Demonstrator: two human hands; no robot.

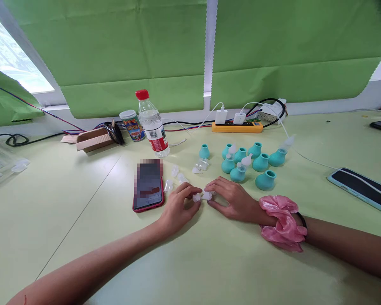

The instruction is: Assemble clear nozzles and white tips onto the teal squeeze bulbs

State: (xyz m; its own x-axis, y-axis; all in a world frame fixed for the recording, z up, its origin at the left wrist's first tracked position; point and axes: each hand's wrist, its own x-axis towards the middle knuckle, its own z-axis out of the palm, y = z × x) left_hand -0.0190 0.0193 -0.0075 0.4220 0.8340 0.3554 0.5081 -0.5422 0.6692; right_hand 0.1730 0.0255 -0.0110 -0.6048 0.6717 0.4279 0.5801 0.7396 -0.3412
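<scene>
My left hand (178, 209) pinches one end of a small white translucent plastic piece (197, 197) just above the table. My right hand (236, 201), with a pink scrunchie (282, 222) at the wrist, is closed on the wider white part (207, 195) beside it. Whether the two parts are joined I cannot tell. Clear and whitish plastic pieces (181, 178) lie beyond my left fingers. Past my right hand stand several teal rubber bulbs (265, 180); a few carry clear or white tips (247, 160). Another teal bulb (204, 151) stands apart, near more clear pieces (202, 164).
A red-cased phone (148, 186) lies left of my hands. Behind it are a water bottle (154, 127), a can (132, 126) and a cardboard box (95, 140). An orange power strip (238, 128) has chargers plugged in. A cable crosses toward another phone (365, 188) at right.
</scene>
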